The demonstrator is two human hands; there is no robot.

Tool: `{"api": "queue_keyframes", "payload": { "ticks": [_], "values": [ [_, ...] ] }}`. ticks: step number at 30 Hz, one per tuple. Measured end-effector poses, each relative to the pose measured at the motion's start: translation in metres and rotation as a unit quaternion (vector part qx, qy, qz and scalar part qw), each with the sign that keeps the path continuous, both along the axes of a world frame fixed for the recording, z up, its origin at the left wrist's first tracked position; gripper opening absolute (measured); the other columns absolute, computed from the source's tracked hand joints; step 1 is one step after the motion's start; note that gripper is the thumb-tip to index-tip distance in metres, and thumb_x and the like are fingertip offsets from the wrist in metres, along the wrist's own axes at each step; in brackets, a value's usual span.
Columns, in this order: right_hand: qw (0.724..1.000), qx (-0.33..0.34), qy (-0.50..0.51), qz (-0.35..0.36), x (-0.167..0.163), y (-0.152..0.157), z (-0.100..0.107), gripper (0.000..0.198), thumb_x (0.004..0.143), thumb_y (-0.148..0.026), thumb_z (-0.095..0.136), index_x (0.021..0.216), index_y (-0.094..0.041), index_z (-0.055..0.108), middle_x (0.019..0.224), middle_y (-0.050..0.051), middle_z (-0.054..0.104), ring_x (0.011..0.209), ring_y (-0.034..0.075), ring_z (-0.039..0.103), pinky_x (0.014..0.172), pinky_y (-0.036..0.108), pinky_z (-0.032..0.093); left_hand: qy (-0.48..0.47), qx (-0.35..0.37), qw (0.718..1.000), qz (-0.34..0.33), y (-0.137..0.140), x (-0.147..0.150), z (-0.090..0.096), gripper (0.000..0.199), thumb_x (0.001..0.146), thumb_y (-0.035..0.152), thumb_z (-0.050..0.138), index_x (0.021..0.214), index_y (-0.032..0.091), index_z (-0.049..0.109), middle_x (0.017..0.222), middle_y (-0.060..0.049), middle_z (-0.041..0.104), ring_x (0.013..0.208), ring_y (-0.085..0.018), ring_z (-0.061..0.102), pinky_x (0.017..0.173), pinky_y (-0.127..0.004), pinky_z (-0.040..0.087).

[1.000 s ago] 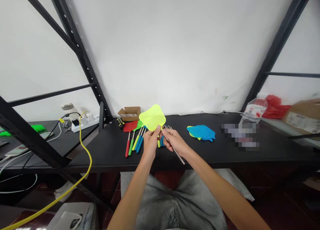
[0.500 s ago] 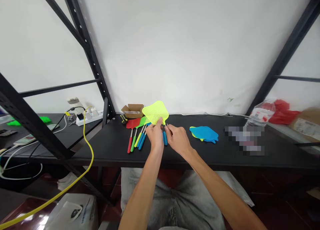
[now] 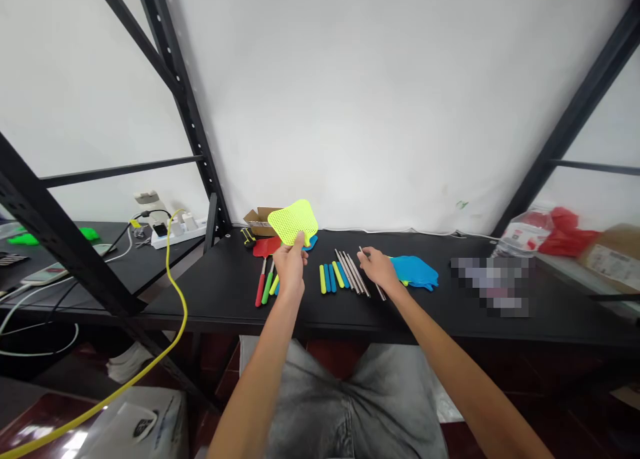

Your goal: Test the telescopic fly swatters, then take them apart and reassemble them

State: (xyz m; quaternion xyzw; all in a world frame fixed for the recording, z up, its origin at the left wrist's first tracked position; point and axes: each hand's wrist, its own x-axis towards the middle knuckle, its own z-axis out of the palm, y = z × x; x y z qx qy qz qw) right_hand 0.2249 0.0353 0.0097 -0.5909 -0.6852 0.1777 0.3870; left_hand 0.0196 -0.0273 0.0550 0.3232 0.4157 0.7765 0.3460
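Observation:
My left hand (image 3: 291, 267) pinches a yellow fly swatter head (image 3: 295, 222) by its narrow end, holding it above the black table. My right hand (image 3: 377, 267) is closed on a thin metal rod (image 3: 383, 295); the rod's tip shows at the fingers and its lower end below the hand. Left of it lie several more metal rods (image 3: 353, 272), beside a row of blue and yellow handle grips (image 3: 328, 279). Partly behind my right hand is a pile of swatter heads, with a blue swatter head (image 3: 415, 270) on top.
At the left lie fly swatters with handles, a red one (image 3: 261, 272) outermost, near a tape measure (image 3: 247, 238) and an open cardboard box (image 3: 260, 222). A yellow cable (image 3: 184, 306) hangs across the left. A plastic bottle (image 3: 523, 236) and red bag (image 3: 567, 232) are at the right.
My hands have moved apart. The left took the yellow swatter head leftward; the right went from beside that head to the rods at the right, which now show in the open.

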Motion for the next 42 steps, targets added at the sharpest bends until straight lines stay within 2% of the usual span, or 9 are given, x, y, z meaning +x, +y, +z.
{"api": "queue_keyframes", "payload": {
  "ticks": [7, 10, 13, 19, 22, 25, 30, 38, 42],
  "values": [
    [0.988, -0.005, 0.137, 0.075, -0.004, -0.020, -0.003, 0.038, 0.084, -0.048, 0.057, 0.109, -0.020, 0.066, 0.098, 0.012, 0.071, 0.089, 0.026, 0.066, 0.068, 0.033, 0.049, 0.178, -0.018, 0.983, -0.044, -0.007, 0.014, -0.020, 0.042, 0.075, 0.051, 0.067, 0.058, 0.013, 0.062, 0.053, -0.001, 0.056, 0.046, -0.008, 0.042, 0.046, -0.022, 0.031],
    [0.929, -0.076, 0.318, 0.172, -0.008, -0.029, 0.003, 0.046, 0.083, -0.054, 0.056, 0.115, -0.021, 0.063, 0.095, 0.009, 0.071, 0.069, 0.019, 0.064, 0.051, 0.027, 0.045, 0.316, -0.026, 0.940, -0.124, -0.012, 0.030, -0.025, 0.045, 0.080, 0.053, 0.060, 0.061, 0.013, 0.066, 0.056, -0.003, 0.061, 0.050, -0.011, 0.049, 0.050, -0.022, 0.034],
    [0.909, -0.061, 0.384, 0.149, 0.003, -0.028, 0.007, 0.050, 0.075, -0.050, 0.067, 0.114, -0.019, 0.062, 0.084, 0.006, 0.070, 0.057, 0.015, 0.058, 0.043, 0.023, 0.039, 0.454, -0.030, 0.874, -0.173, -0.019, 0.037, -0.027, 0.048, 0.083, 0.055, 0.054, 0.065, 0.014, 0.070, 0.061, -0.004, 0.065, 0.057, -0.014, 0.056, 0.054, -0.023, 0.037],
    [0.993, 0.007, 0.107, -0.052, 0.084, -0.013, 0.003, 0.047, 0.081, -0.040, 0.057, 0.120, -0.015, 0.060, 0.081, 0.008, 0.071, 0.075, 0.023, 0.065, 0.062, 0.030, 0.048, 0.660, -0.168, 0.728, 0.077, -0.026, -0.018, -0.021, 0.041, 0.087, 0.056, 0.050, 0.090, 0.022, 0.071, 0.089, -0.007, 0.071, 0.082, -0.023, 0.064, 0.067, -0.029, 0.042],
    [0.986, 0.035, -0.061, -0.153, 0.115, -0.012, -0.002, 0.043, 0.085, -0.035, 0.051, 0.122, -0.017, 0.060, 0.084, 0.009, 0.071, 0.089, 0.028, 0.065, 0.078, 0.037, 0.046, 0.726, -0.267, 0.615, 0.151, -0.025, -0.050, -0.026, 0.038, 0.085, 0.051, 0.055, 0.092, 0.017, 0.069, 0.097, -0.013, 0.068, 0.089, -0.030, 0.063, 0.069, -0.034, 0.044],
    [0.964, 0.039, -0.153, -0.213, 0.122, -0.015, -0.008, 0.043, 0.086, -0.033, 0.048, 0.125, -0.017, 0.059, 0.100, 0.013, 0.068, 0.095, 0.030, 0.062, 0.081, 0.039, 0.044, 0.771, -0.296, 0.546, 0.141, -0.027, -0.061, -0.032, 0.037, 0.083, 0.047, 0.058, 0.092, 0.013, 0.068, 0.090, -0.015, 0.067, 0.087, -0.032, 0.063, 0.068, -0.036, 0.046],
    [0.945, 0.098, -0.224, -0.217, 0.110, -0.020, -0.015, 0.037, 0.086, -0.033, 0.050, 0.115, -0.017, 0.065, 0.116, 0.016, 0.059, 0.104, 0.031, 0.054, 0.087, 0.040, 0.041, 0.808, -0.237, 0.522, 0.135, -0.034, -0.044, -0.034, 0.026, 0.085, 0.036, 0.055, 0.092, 0.014, 0.068, 0.097, -0.015, 0.066, 0.093, -0.031, 0.061, 0.069, -0.036, 0.047],
    [0.956, 0.166, -0.179, -0.160, 0.092, -0.025, -0.011, 0.030, 0.085, -0.029, 0.049, 0.105, -0.019, 0.069, 0.114, 0.012, 0.059, 0.100, 0.028, 0.054, 0.090, 0.040, 0.039, 0.803, -0.307, 0.506, 0.069, -0.030, -0.045, -0.027, 0.033, 0.090, 0.029, 0.044, 0.091, 0.012, 0.072, 0.093, -0.019, 0.069, 0.094, -0.032, 0.064, 0.076, -0.039, 0.045],
    [0.963, 0.199, -0.132, -0.123, 0.082, -0.032, -0.010, 0.028, 0.086, -0.028, 0.047, 0.100, -0.019, 0.070, 0.113, 0.012, 0.061, 0.103, 0.029, 0.053, 0.093, 0.042, 0.040, 0.786, -0.314, 0.529, 0.061, -0.035, -0.053, -0.020, 0.038, 0.091, 0.037, 0.042, 0.092, 0.012, 0.070, 0.094, -0.018, 0.069, 0.091, -0.032, 0.066, 0.075, -0.039, 0.046]
  ]
}}
